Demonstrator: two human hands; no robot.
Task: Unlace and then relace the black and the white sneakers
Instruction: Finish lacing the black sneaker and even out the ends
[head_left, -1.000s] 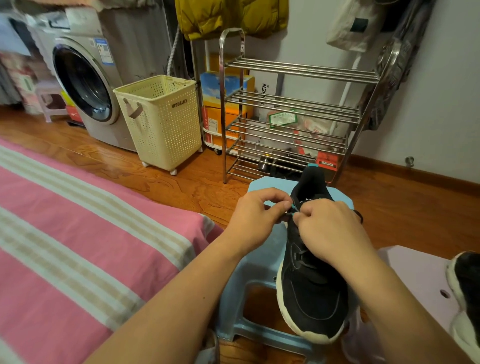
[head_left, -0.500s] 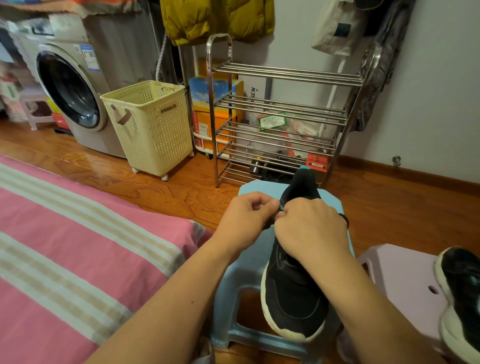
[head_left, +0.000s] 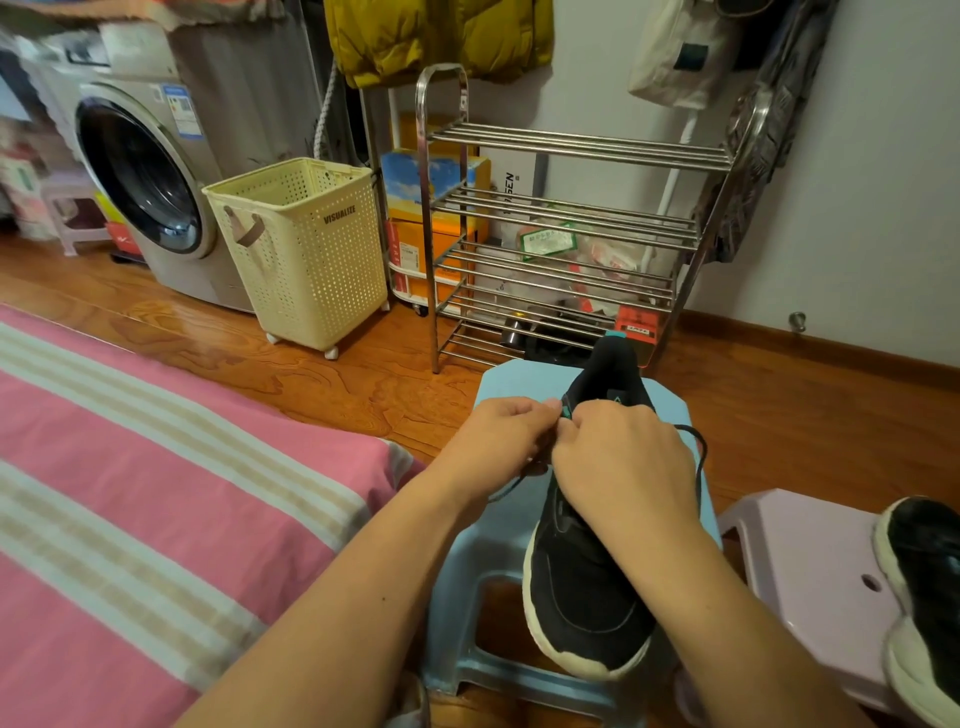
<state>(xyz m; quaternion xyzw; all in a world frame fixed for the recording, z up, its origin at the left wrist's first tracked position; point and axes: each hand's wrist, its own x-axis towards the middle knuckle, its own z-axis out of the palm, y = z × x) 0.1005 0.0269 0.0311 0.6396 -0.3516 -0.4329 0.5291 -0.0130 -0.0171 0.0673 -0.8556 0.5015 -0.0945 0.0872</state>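
Note:
A black sneaker with a white sole (head_left: 587, 597) lies on a light blue stool (head_left: 519, 387), toe towards me. My left hand (head_left: 501, 441) and my right hand (head_left: 623, 462) meet over its upper eyelets, fingers curled and pinching the black lace (head_left: 698, 452) beside a teal tab. A loop of lace trails out to the right of the shoe. The second black and white sneaker (head_left: 919, 587) rests on a lilac stool (head_left: 810, 551) at the right edge. My hands hide the eyelets.
A pink striped bed (head_left: 156, 493) fills the left. Behind the stool stand a steel shoe rack (head_left: 561, 234), a cream laundry basket (head_left: 306, 249) and a washing machine (head_left: 140, 182) on the wooden floor.
The view has shifted slightly. Both hands stay pinched together at the top of the shoe, and a loop of lace now shows to the right of my right hand.

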